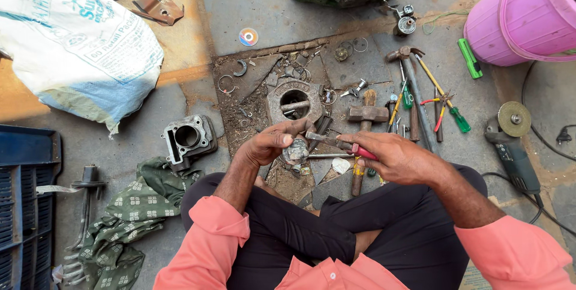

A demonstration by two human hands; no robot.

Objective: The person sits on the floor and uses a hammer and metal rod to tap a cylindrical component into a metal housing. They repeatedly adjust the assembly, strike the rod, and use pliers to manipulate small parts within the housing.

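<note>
My left hand (270, 144) grips a small grey metal part (296, 151) just above the floor. My right hand (393, 157) holds red-handled pliers (336, 142) whose jaws point left at that part. Both hands hover over a round metal ring block (294, 101) set in the dirty floor, with a bar lying across its hole. My legs are crossed below in dark trousers, and my sleeves are salmon pink.
An engine cylinder block (188, 138) lies left on the floor beside a green patterned cloth (126, 218). Hammers (366, 116), screwdrivers (447, 101) and pliers lie to the right. An angle grinder (513, 146) and pink bucket (522, 20) stand far right. White sack (72, 44) and blue crate (24, 206) at left.
</note>
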